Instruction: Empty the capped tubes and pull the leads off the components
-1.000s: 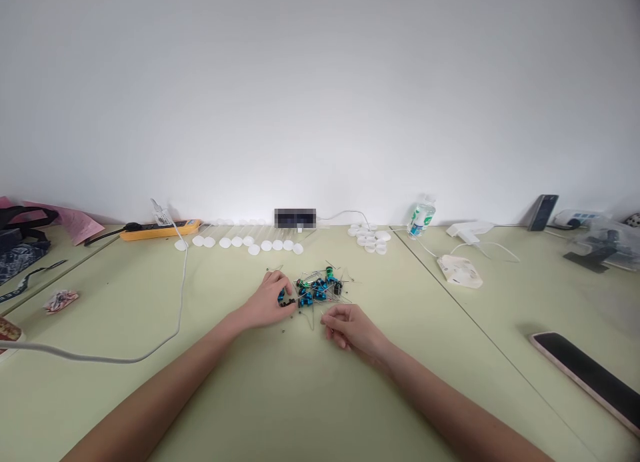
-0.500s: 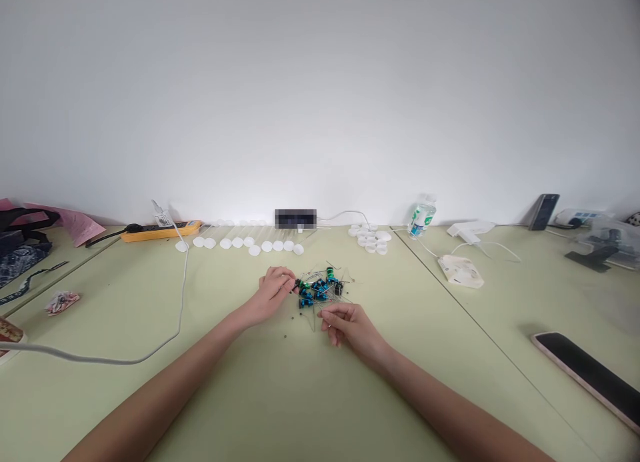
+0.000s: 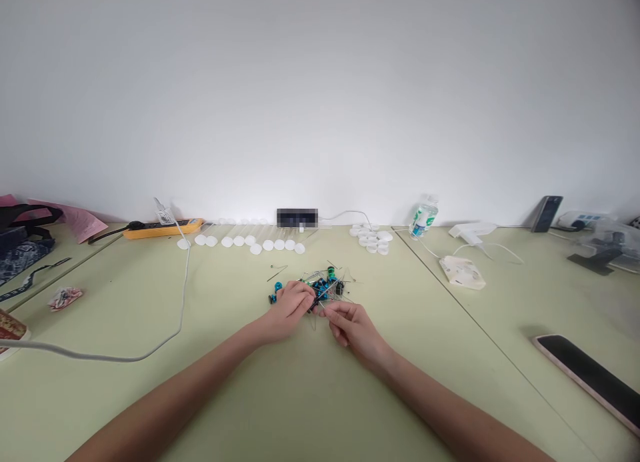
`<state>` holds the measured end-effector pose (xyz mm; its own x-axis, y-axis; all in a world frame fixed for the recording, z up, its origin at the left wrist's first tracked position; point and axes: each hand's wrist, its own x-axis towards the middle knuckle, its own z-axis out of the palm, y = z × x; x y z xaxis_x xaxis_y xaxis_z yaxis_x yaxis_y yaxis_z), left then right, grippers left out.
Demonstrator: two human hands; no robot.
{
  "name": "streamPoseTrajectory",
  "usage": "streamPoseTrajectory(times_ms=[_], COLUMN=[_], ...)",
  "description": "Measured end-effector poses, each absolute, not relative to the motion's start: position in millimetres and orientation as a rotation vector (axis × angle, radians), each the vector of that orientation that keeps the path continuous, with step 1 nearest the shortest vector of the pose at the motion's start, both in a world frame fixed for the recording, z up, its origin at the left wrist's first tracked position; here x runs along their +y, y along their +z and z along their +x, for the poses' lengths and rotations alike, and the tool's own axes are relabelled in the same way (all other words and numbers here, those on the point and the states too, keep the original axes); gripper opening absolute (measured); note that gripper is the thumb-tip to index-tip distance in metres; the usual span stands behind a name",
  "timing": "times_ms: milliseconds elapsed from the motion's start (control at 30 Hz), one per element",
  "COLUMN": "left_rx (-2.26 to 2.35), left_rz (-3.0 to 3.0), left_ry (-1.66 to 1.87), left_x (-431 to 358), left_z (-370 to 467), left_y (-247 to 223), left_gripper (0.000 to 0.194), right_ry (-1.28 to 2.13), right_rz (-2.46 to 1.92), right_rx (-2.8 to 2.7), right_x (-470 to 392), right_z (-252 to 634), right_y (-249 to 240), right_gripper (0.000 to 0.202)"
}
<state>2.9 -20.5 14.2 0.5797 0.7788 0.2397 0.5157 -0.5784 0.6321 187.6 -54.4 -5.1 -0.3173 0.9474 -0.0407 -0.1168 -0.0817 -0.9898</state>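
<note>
Thumb and forefinger of my right hand (image 3: 354,325) are pinching a thin metal rod (image 3: 323,306) at the near edge of the pile of coloured parts (image 3: 324,287). My left hand (image 3: 289,307) bends palm-down over the pile's left side; its fingertips hide what lies beneath, so I cannot tell whether they are closed on anything.

I expect the rod to be very light, stiff along its length yet springy, and slick enough to roll in my fingers; I would hold it near its end, without squeezing sideways. The parts look hard and light, with smooth coats that could slip, best taken round the narrow middle.

Counting: one rod in my pinch, two blue pieces (image 3: 278,287) just left of my left hand, eleven white discs (image 3: 269,245) along the far side, one bottle (image 3: 424,217) far right, one yellow power strip (image 3: 163,229) far left.
</note>
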Motion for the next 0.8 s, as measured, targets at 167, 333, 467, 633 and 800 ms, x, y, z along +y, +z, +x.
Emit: streamPoseTrajectory(times_ms=[167, 333, 467, 633, 800], left_rx=[1.077, 1.076, 1.046, 0.975, 0.91], left_rz=[2.524, 2.572, 2.563, 2.63, 2.681], left_ry=[0.761, 0.759, 0.731, 0.678, 0.619], left_x=[-27, -29, -29, -30, -32], left_z=[8, 9, 8, 7, 5], left_y=[15, 16, 18, 20, 25], left_gripper=[0.035, 0.033, 0.033, 0.031, 0.034], right_ry=[1.667, 1.135, 0.962, 1.509, 1.668], right_rz=[-0.956, -1.155, -1.255, -1.177, -1.12], right_rx=[-1.231, -1.593, -1.686, -1.462, -1.405], right_x=[-56, -58, -58, -54, -53], right_z=[186, 187, 188, 191, 192], right_y=[-5, -2, 1, 4, 2], right_gripper=[0.026, 0.028, 0.027, 0.025, 0.033])
